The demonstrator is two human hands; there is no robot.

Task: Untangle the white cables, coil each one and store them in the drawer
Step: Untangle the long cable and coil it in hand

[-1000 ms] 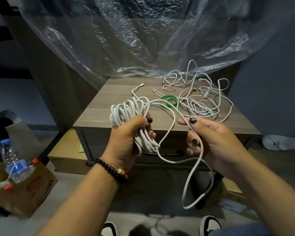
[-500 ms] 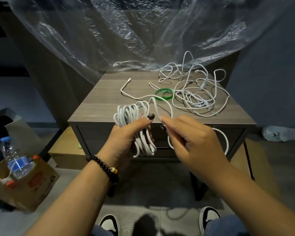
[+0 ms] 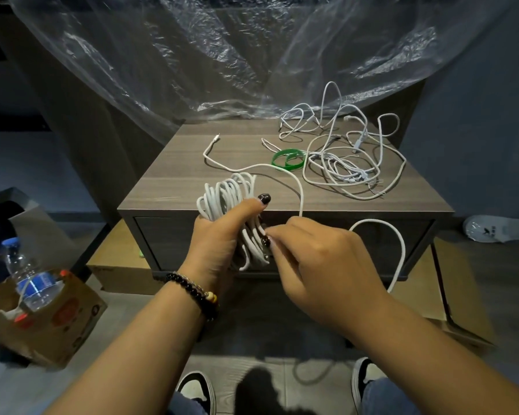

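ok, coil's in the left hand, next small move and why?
Probably one more wrap: the right hand lays its loose cable loop onto the coil that the left hand grips. The free end is still lying on the nightstand, so the coil isn't finished.

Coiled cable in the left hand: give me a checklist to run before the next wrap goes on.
1. Left hand grips the coil: ok.
2. Right hand holds the loose cable at the coil: ok.
3. Free end clear of the tangled cables: ok.
4. Slack loop hangs unsnagged: cannot tell.
5. Drawer open for storing: not ok, closed.
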